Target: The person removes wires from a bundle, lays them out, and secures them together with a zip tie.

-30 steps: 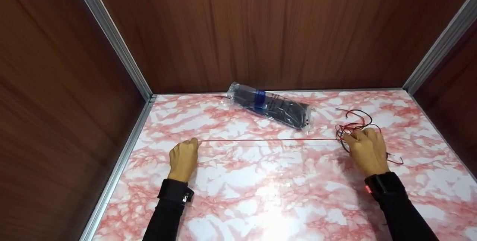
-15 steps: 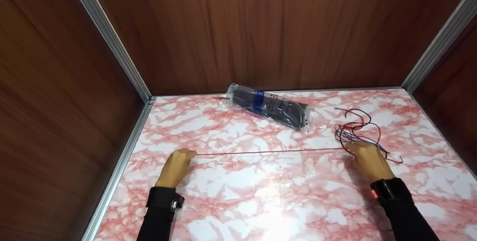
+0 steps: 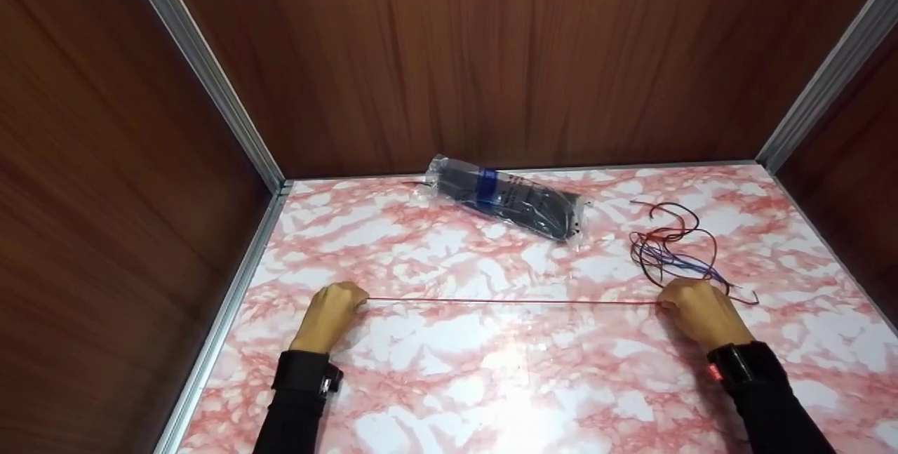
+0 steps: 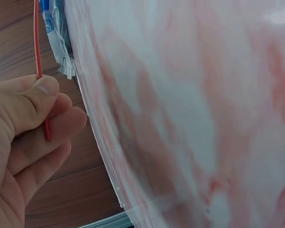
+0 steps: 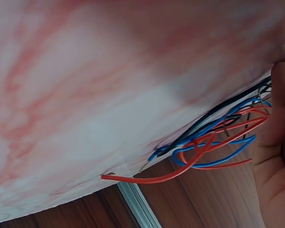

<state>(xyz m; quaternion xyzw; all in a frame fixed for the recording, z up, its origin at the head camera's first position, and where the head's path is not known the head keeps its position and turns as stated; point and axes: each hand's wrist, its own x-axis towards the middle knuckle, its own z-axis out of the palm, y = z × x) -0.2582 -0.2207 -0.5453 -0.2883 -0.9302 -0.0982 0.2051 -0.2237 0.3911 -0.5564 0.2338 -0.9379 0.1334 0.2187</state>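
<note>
A thin red wire [image 3: 512, 301] runs straight and taut between my two hands, close over the table. My left hand [image 3: 330, 314] pinches one end of it between thumb and forefinger. In the left wrist view a short tip of the red wire [image 4: 48, 130] sticks out below the thumb of the left hand [image 4: 33, 114]. My right hand [image 3: 705, 310] grips the wire's other end, its fingertips hidden in the head view. Just beyond that hand lies a loose tangle of red, blue and black wires [image 3: 673, 254]. The right wrist view shows the tangle [image 5: 213, 137] beside the right hand [image 5: 278, 137].
Near the back wall a dark bundle in a clear plastic bag with a blue band [image 3: 505, 198] lies on the marbled pink-and-white table [image 3: 435, 370]. Brown wood-grain panels [image 3: 477, 54] with metal edge strips [image 3: 210, 75] enclose the table at the left, back and right.
Both hands have come nearer to the person with the red wire stretched between them. The right hand has drawn back from over the tangle, so more of the loose wires shows.
</note>
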